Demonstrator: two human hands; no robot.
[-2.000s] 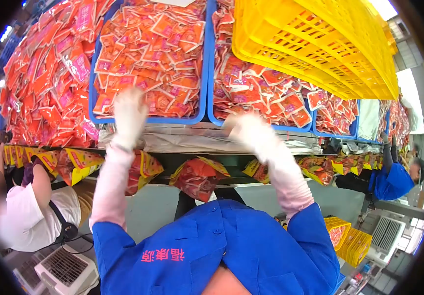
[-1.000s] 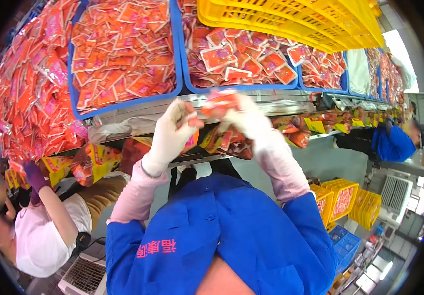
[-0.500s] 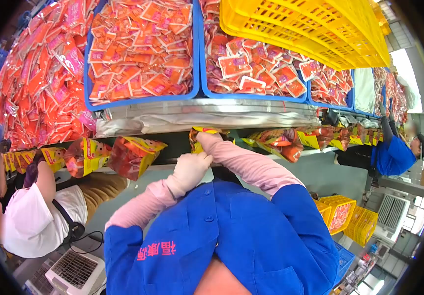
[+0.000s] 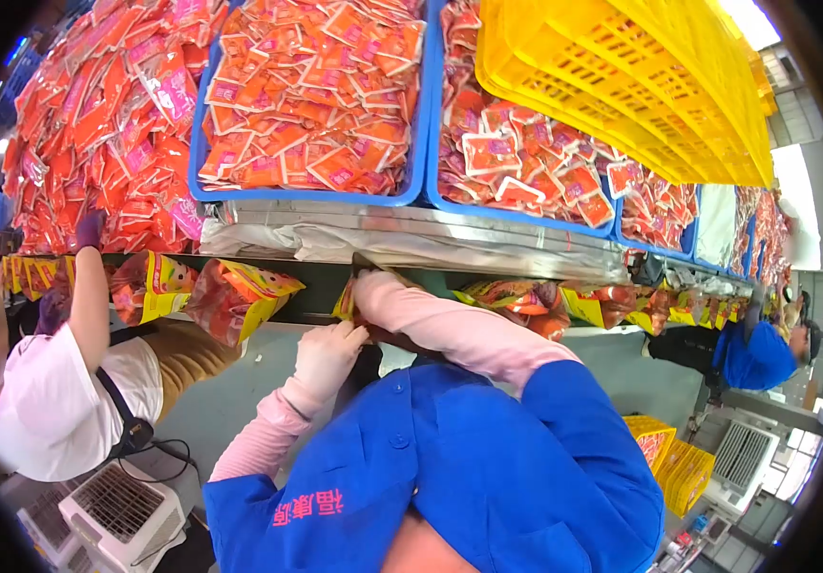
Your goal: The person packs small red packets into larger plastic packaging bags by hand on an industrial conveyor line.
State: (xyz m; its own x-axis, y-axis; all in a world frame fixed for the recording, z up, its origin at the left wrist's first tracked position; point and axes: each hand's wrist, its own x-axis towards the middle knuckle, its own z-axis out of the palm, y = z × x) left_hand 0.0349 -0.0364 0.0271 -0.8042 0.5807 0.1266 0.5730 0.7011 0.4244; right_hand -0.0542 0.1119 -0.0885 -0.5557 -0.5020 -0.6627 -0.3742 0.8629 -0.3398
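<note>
**Two gloved hands working at one bag under the shelf**

Two hands are meeting at a yellow and red bag hanging at the edge of the dark slot below the metal shelf. We are seeing the left hand, in a white glove, pinching the bag's lower edge with its fingers curled. The right hand is reaching into the slot just above it; its fingers are hidden, so we cannot tell whether it is grasping or loose. Only the pink sleeve is showing clearly.

Left of the bag, two more filled bags are hanging along the same slot, and to the right further bags are lining it. Above the shelf, blue crates are holding heaps of orange sachets, with a yellow crate lying over the right one.

At the far left a person in a white shirt is raising a purple-gloved hand toward the sachets. At the far right another worker in blue is standing at the same line.
</note>
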